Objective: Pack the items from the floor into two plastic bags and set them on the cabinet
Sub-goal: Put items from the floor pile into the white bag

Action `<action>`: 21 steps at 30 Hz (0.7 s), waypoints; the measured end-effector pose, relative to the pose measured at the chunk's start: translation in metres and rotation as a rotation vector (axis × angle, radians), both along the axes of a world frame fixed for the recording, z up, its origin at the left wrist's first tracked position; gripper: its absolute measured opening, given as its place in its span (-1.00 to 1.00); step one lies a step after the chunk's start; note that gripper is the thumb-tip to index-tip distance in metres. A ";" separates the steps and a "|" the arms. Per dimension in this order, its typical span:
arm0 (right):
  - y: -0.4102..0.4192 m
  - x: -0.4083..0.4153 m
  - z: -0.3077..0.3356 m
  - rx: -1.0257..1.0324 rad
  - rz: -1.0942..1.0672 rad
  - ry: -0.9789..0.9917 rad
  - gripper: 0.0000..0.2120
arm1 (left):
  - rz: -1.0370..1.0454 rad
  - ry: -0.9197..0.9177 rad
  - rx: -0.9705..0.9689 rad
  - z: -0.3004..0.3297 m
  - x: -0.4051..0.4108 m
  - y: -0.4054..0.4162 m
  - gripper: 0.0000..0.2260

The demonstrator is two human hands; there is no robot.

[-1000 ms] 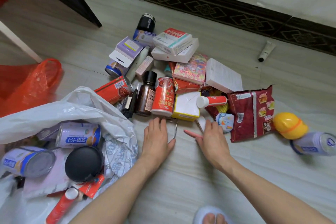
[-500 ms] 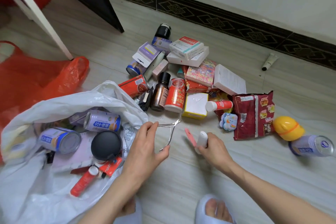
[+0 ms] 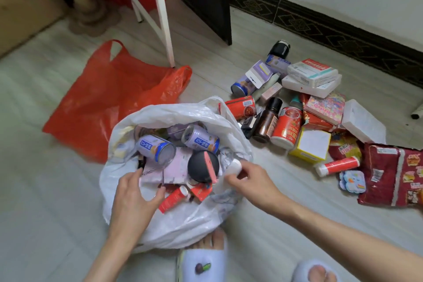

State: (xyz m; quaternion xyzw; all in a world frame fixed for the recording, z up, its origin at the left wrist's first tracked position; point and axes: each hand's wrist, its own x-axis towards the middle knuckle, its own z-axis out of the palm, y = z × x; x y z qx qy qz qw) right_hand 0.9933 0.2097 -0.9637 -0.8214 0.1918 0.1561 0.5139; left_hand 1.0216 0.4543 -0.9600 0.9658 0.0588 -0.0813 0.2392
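A white plastic bag [image 3: 174,110] lies open on the floor and holds purple cans [image 3: 155,147], a black round lid [image 3: 199,167] and a red tube [image 3: 172,197]. My left hand [image 3: 135,192] is over the bag's mouth, shut on a metal nipper [image 3: 158,174]. My right hand [image 3: 249,181] is at the bag's right rim, gripping a small white bottle [image 3: 235,166] and a pink nail file [image 3: 209,167]. A flat red plastic bag [image 3: 109,98] lies behind. To the right is the floor pile, with a red can [image 3: 286,128], a yellow box [image 3: 311,144] and white boxes [image 3: 311,82].
A red snack bag [image 3: 393,176] and a red-and-white tube [image 3: 336,165] lie at the pile's right end. White table legs [image 3: 163,18] and a dark cabinet side [image 3: 206,0] stand behind the bags. My slippered feet [image 3: 201,263] are at the bottom edge.
Both hands lifted the nipper, the file and the white bottle from the floor beside the pile and carried them left over the open white bag. The view swung left.
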 end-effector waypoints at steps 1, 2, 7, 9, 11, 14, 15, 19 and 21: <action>0.015 0.007 -0.003 -0.056 0.079 -0.007 -0.91 | 0.020 0.020 0.033 -0.003 -0.001 0.007 -0.43; 0.030 0.014 -0.005 -0.087 0.130 -0.017 -0.90 | 0.028 0.034 0.075 -0.007 -0.002 0.012 -0.44; 0.087 0.031 -0.020 -0.099 0.268 -0.029 -0.77 | -0.028 0.086 0.304 -0.024 -0.011 0.015 -0.52; 0.098 0.029 -0.028 -0.135 0.316 0.022 -0.75 | -0.067 0.140 0.355 -0.030 -0.015 0.013 -0.50; 0.097 0.026 -0.033 -0.145 0.333 0.066 -0.74 | -0.109 0.187 0.348 -0.035 -0.021 0.015 -0.50; 0.081 0.022 -0.031 -0.167 0.341 0.027 -0.73 | -0.181 0.192 0.280 -0.035 -0.027 0.014 -0.52; 0.073 0.020 -0.028 -0.188 0.356 -0.013 -0.73 | -0.197 0.172 0.250 -0.032 -0.028 0.012 -0.54; 0.030 0.000 -0.013 -0.333 0.478 -0.142 -0.69 | -0.251 0.030 0.118 -0.019 -0.027 -0.002 -0.49; 0.000 -0.009 -0.009 -0.444 0.519 -0.173 -0.66 | -0.297 0.020 0.056 -0.014 -0.026 -0.015 -0.48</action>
